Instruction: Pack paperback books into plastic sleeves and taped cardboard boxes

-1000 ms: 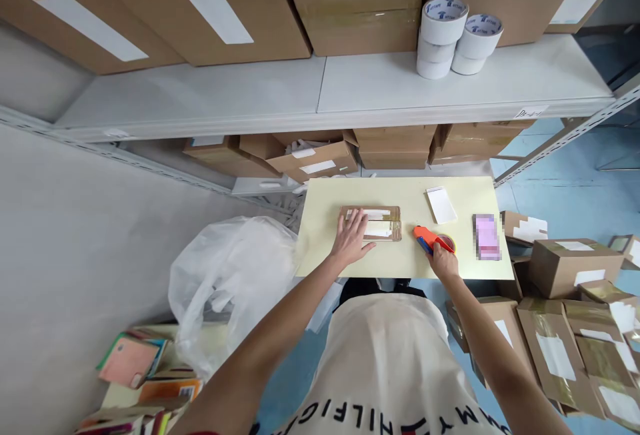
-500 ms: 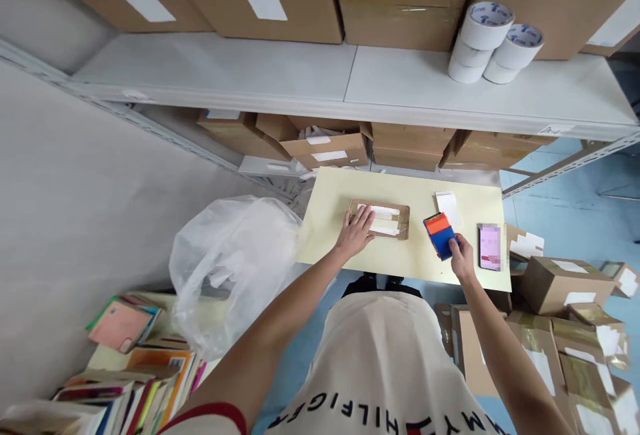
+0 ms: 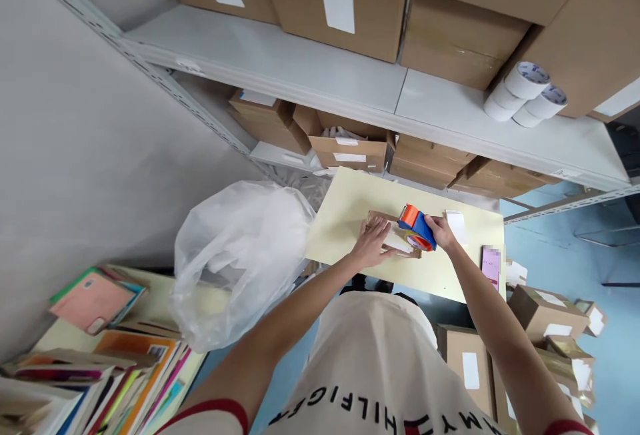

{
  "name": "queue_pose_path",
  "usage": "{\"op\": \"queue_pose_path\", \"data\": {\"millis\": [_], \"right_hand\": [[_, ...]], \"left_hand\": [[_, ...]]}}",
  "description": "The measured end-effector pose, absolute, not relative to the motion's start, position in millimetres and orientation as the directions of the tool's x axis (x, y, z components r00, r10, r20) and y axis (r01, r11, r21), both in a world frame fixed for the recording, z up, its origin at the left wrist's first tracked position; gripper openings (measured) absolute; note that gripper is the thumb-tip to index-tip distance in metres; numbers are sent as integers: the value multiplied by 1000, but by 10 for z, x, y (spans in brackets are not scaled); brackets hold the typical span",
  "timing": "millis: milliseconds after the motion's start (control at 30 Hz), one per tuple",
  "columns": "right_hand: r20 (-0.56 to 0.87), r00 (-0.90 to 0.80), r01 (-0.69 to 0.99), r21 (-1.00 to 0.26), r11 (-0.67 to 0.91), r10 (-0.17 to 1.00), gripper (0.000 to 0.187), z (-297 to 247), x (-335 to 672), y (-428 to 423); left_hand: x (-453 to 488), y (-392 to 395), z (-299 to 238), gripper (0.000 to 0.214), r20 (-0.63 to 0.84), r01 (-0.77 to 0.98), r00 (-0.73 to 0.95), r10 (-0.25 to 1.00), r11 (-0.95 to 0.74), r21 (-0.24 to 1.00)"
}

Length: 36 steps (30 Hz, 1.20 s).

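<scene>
A small flat cardboard box [image 3: 399, 243] with white strips on its top lies on the pale yellow table [image 3: 345, 198]. My left hand [image 3: 373, 241] rests on the box's left part, fingers stretched out and lying flat. In my right hand [image 3: 440, 229] is a blue and orange tape dispenser [image 3: 419, 227], gripped at its right end. The dispenser is over the right part of the box; whether it touches the box I cannot tell. To the right of my right hand lies a white paper pad [image 3: 455, 227].
A phone [image 3: 491, 265] lies at the table's right edge. Tape rolls [image 3: 525, 91] are stacked on the shelf [image 3: 350, 58] behind. A large plastic bag [image 3: 240, 248] bulges at left, near books [image 3: 135, 381]. Several cardboard boxes [image 3: 550, 315] stand on the floor at right.
My right hand has moved left and turned the tape dispenser, bringing it over the box. My left hand stays on the box. The view has tilted.
</scene>
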State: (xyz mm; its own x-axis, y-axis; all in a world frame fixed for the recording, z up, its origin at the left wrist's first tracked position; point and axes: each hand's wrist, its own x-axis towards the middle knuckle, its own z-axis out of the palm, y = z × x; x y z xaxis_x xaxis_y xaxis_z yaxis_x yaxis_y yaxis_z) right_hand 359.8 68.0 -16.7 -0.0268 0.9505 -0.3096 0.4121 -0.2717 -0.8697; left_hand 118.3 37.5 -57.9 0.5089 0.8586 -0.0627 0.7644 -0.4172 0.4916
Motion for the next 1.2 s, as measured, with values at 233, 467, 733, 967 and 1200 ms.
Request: {"op": "queue_pose_path", "data": {"millis": [233, 467, 733, 967, 1200], "right_hand": [[-266, 1, 520, -823, -228, 964, 70, -156, 3593, 640], [-245, 38, 541, -810, -226, 969, 69, -141, 3518, 560], [-222, 115, 570, -784, -248, 968, 70, -167, 3462, 480], [-190, 88, 615, -762, -203, 978, 67, -77, 3360, 475], [-151, -35, 838, -542, -53, 988, 58, 260, 3380, 566]], "left_hand": [[1382, 729, -202, 47, -457, 1, 349, 818, 487, 873], [1429, 871, -271, 41, -506, -249, 432, 747, 638, 729], [1352, 854, -485, 35, -525, -335, 560, 641, 754, 564], [1172, 907, -376, 40, -555, -255, 555, 620, 762, 595], [1008, 889, -450, 22, -461, -153, 341, 819, 533, 832]]}}
